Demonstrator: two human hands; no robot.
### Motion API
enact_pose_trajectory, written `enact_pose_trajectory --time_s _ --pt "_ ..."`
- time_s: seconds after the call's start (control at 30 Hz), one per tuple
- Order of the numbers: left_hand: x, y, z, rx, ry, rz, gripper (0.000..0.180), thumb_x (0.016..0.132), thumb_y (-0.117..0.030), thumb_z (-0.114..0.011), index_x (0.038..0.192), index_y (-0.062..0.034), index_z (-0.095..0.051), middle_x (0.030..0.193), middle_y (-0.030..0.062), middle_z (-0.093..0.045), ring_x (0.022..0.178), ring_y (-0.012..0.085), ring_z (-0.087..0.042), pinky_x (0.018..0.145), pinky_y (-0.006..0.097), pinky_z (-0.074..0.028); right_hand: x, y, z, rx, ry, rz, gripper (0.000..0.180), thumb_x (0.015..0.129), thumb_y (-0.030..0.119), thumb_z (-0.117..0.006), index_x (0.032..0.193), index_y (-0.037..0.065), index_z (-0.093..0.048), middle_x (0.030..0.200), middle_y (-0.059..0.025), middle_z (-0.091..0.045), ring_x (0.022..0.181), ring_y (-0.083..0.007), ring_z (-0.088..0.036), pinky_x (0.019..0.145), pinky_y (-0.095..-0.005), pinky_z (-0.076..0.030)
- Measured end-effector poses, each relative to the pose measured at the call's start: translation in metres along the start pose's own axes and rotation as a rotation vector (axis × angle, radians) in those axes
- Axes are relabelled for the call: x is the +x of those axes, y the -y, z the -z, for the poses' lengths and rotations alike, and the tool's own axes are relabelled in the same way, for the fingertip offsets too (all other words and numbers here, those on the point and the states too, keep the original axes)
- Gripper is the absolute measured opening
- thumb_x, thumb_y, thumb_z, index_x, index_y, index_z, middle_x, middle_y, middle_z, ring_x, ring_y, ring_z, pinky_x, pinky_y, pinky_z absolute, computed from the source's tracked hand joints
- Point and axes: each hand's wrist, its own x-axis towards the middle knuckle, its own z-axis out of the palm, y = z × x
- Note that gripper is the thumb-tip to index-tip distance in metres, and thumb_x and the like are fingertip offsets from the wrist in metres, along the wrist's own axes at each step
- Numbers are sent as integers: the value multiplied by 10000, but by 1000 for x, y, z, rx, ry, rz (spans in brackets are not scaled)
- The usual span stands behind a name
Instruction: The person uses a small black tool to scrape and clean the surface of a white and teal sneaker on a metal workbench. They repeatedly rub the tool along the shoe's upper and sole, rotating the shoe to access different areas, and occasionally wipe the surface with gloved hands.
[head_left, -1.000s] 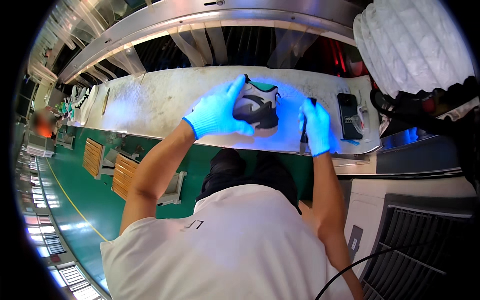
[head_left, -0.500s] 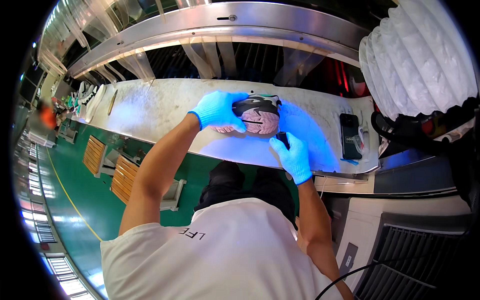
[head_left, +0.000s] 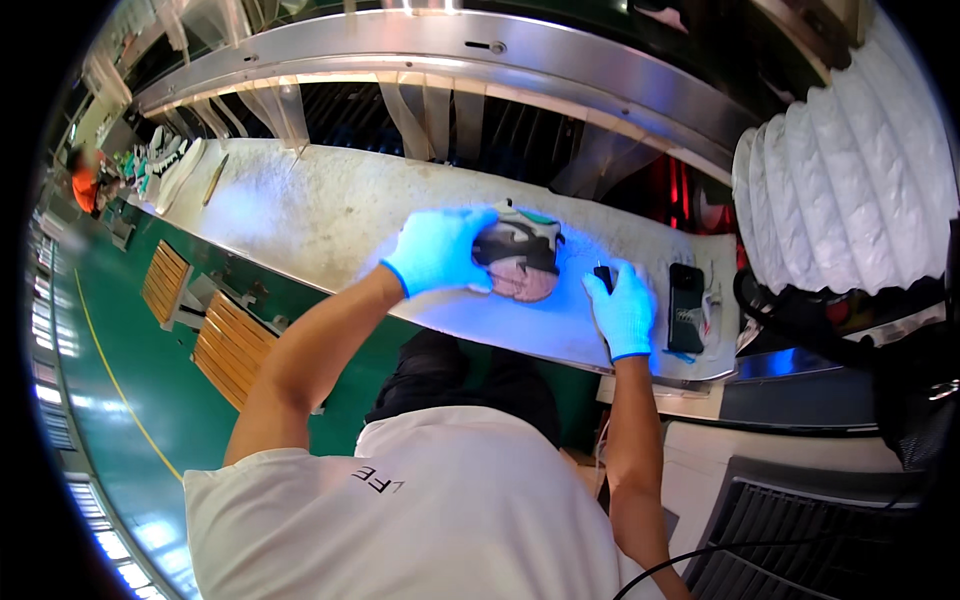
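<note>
Left of the black smartphone (head_left: pixel 685 305), the pink-soled sneaker (head_left: pixel 520 255) could twist onto the black-handled tool (head_left: pixel 602 273), which the right hand (head_left: pixel 626 312) holds in curled fingers, because the left hand (head_left: pixel 435 252), widely curved, clasps only one end.

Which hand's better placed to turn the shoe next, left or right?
Likely the left hand: it grips one end of the shoe. The right hand is apart from the shoe and occupied with a black tool.
</note>
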Motion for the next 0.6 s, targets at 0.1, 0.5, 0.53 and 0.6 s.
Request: enact_pose_trajectory --time_s 0.1,0.5,0.53,0.6 --pt "-32 -12 -26 78 -242 -126 800 735 -341 -909 1444 -82 -643 1333 225 -708 1180 454 -704 1009 563 -555 -15 18 5 462 -149 -37 693 949 367 -860 1502 14 -636 1437 -242 -682 1258 -394 -696 1092 -488 -556" --pt "-80 12 24 -59 -732 -353 969 721 -361 -1019 1544 -36 -624 1532 286 -641 1361 478 -669 1124 544 -549 -54 127 5 2007 259 -327 476 997 92 -691 1467 19 -665 1383 -130 -744 1249 -291 -730 1076 -485 -610" --pt "-82 18 24 -87 -856 -355 958 763 -420 -1012 1541 -21 -621 1548 317 -623 1396 475 -655 1147 553 -542 -49 129 25 1910 128 -357 459 988 89 -696 1444 38 -674 1364 -119 -741 1225 -283 -729 1062 -492 -611" --pt "-79 35 13 -146 -890 -243 963 759 -421 -1009 1545 -24 -619 1545 306 -630 1388 474 -661 1148 539 -545 -38 134 72 1815 -160 -160 407 963 84 -722 1368 55 -698 1294 -107 -739 1147 -263 -724 1031 -492 -612"
